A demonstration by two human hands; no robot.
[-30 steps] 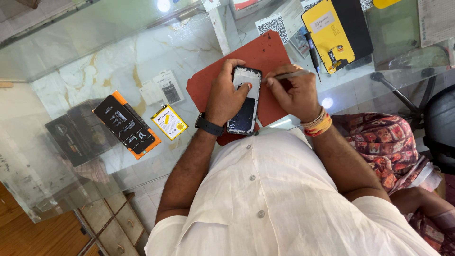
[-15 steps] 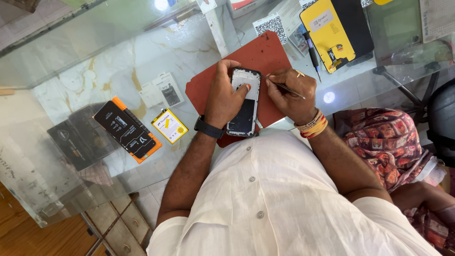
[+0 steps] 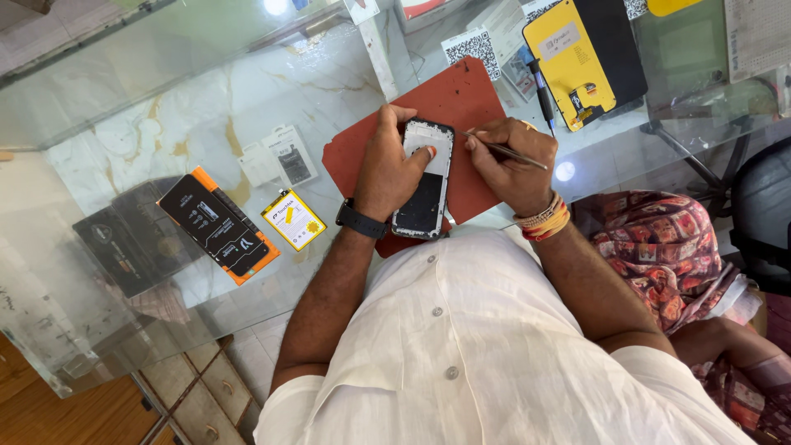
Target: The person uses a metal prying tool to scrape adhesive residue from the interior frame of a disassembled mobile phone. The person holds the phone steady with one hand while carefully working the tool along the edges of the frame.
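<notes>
The left hand wraps around the left edge of a phone, thumb pressed across its opened back, holding it firm over the red mat. The right hand sits just at 3 o'clock of the phone, fingers pinched shut on a thin tool whose tip points toward the phone's upper right edge. The phone lies lengthwise between both hands, its lower end close to the near edge of the worktop and the person's white shirt.

The mat reaches out at 12 o'clock from the hands, and that part of it is bare. At 9 o'clock of the left hand lies a small yellow battery, and beyond it a black and orange box, both well apart from the phone. A white blister pack lies at 10 o'clock. At 1 o'clock of the right hand, a pen-like driver lies just beside a yellow-backed screen panel, past the mat's far right corner.

The glass worktop's near edge runs slantwise under the wrists; below it at 7 o'clock are wooden drawers. At 4 o'clock, off the worktop, is patterned cloth.
</notes>
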